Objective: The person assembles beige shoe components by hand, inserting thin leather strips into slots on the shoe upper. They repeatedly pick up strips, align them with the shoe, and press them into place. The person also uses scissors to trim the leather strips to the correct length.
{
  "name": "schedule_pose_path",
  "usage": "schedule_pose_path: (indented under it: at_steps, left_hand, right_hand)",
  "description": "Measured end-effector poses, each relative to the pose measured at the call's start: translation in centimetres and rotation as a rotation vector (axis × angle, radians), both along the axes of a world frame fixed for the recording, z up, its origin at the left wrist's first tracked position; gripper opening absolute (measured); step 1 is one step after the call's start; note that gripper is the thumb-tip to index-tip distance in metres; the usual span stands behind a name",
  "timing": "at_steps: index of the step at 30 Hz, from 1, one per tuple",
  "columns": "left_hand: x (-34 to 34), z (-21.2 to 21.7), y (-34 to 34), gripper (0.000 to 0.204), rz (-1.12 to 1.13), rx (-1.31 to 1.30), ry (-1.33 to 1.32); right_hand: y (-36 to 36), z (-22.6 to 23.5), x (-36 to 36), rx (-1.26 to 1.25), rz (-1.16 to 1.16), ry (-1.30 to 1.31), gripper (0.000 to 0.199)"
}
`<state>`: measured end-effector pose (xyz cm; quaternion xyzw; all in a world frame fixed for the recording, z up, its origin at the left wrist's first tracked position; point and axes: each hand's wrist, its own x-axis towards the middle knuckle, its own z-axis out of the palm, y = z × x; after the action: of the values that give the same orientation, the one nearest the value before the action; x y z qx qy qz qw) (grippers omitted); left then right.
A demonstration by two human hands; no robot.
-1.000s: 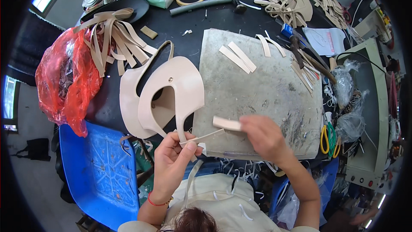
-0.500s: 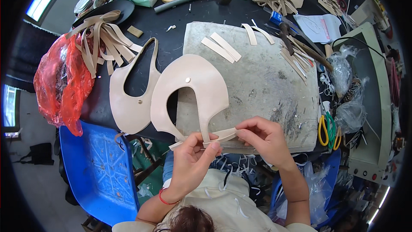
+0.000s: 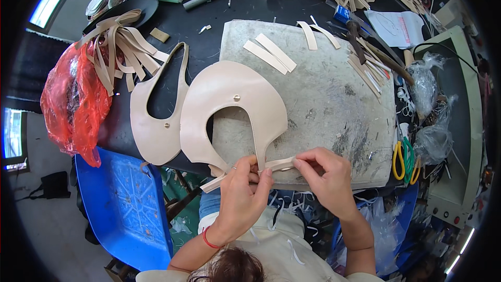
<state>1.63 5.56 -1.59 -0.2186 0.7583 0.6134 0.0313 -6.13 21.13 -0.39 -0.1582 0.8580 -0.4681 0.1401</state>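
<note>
Since half a second ago both hands, left hand and right hand, have closed tighter on the strap at the desk's near edge, best kept pinched flat against the leather piece.

At the near edge of the work slab my left hand and right hand meet, each pinching one end of a short strap that touches the near tip of the arched leather piece. That piece lies half on the slab's left edge, half on the tabletop. Just left of it, overlapping its left leg, lies a second cutout piece. Two flat strips rest on the slab's far left corner. A bundle of straps sits toward the tabletop's left edge, with a plastic bag hanging off that edge. Tools lie along the slab's right edge; scissors sit beyond its near right corner.
</note>
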Motion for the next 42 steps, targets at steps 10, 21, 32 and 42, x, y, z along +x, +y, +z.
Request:
schedule_pose_path:
  at_steps: [10,21,32,42]
  left_hand:
    - [-0.7,-0.1,1.0,0.018,-0.004,-0.305,0.028]
    - [0.7,-0.1,-1.9,0.023,0.012,0.424,0.108]
    - [-3.6,5.5,-2.2,0.01,-0.134,-0.377,0.664]
    - [-29.4,7.9,5.5,0.038,-0.238,-0.801,1.041]
  right_hand:
    - [0.8,0.6,-1.5,0.327,0.044,0.013,0.016]
    - [-1.7,1.0,-0.5,-0.048,0.231,0.218,0.026]
    - [-0.5,3.8,-0.3,-0.52,-0.067,-0.145,0.027]
    - [8.4,1.7,1.1,-0.237,-0.296,0.05,0.012]
